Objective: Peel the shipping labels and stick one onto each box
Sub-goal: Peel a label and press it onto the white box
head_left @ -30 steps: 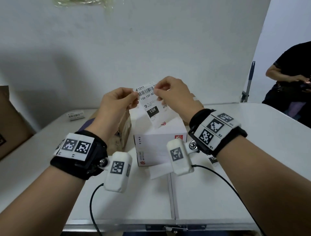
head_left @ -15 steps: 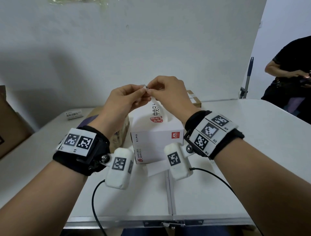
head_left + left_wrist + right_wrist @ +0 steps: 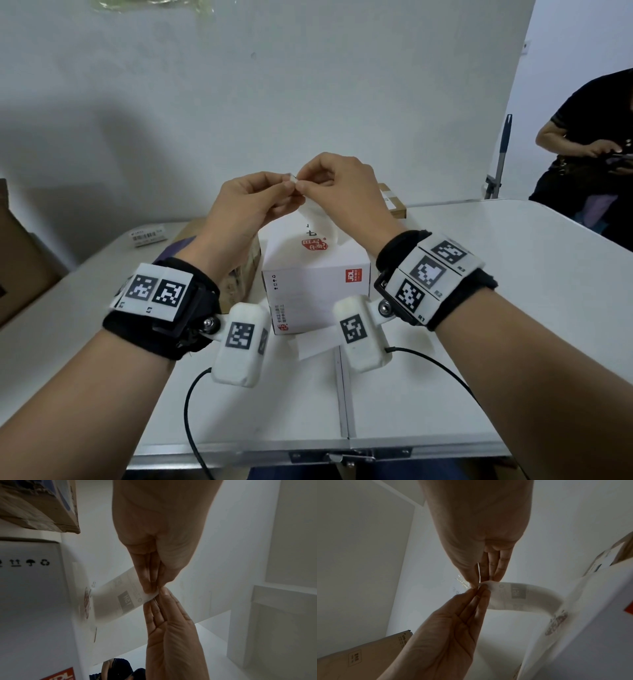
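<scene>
Both hands are raised over a white box (image 3: 315, 277) in the middle of the table. My left hand (image 3: 287, 183) and my right hand (image 3: 301, 181) pinch the same top edge of a shipping label (image 3: 318, 222), fingertips nearly touching. The label curves down behind my right hand toward the box top. In the left wrist view the label (image 3: 123, 599) shows its print from behind, between the left hand (image 3: 152, 589) and the white box (image 3: 30, 588). The right wrist view shows the right hand (image 3: 477, 584) holding a thin layer at the edge of the label (image 3: 518, 595).
A brown box (image 3: 239, 274) stands left of the white box, behind my left wrist. Another brown box (image 3: 392, 202) sits at the back. A small label sheet (image 3: 149, 235) lies back left, a white paper strip (image 3: 315, 344) in front of the white box. A person (image 3: 596, 164) stands at the right.
The label faced me with its print showing; it now hangs curved and turned away over the box. Both hands have come together at its top edge.
</scene>
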Available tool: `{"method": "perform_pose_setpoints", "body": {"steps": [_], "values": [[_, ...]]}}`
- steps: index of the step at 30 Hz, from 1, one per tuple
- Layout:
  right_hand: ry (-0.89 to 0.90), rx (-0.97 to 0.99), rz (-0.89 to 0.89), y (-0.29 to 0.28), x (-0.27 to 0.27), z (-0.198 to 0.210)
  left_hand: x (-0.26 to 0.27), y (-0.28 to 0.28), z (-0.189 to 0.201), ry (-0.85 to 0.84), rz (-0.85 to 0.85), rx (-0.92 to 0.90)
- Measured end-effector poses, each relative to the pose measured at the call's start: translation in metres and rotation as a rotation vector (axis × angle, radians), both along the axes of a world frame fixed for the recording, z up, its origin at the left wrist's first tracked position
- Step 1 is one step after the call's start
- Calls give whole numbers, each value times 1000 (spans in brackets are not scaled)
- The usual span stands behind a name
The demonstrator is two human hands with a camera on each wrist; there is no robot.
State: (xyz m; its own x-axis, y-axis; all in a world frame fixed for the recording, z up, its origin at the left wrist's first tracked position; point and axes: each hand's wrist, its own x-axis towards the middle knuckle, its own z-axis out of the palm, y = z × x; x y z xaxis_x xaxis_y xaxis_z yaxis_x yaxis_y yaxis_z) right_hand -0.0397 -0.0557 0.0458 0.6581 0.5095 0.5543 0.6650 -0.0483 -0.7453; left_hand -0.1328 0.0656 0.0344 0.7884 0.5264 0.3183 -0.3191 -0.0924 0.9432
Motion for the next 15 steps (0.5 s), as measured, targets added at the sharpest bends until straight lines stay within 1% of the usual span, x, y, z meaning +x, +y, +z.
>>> {"method": "perform_pose_setpoints", "body": {"steps": [4, 9, 15], "values": [[-16, -8, 15, -1, -1, 0, 1, 0, 0, 5, 66, 57], [-10, -20, 23, -3, -2, 3, -1, 1, 1, 35, 138, 208], [-28, -41, 7, -1, 0, 2, -3, 1, 5, 71, 129, 264]]}}
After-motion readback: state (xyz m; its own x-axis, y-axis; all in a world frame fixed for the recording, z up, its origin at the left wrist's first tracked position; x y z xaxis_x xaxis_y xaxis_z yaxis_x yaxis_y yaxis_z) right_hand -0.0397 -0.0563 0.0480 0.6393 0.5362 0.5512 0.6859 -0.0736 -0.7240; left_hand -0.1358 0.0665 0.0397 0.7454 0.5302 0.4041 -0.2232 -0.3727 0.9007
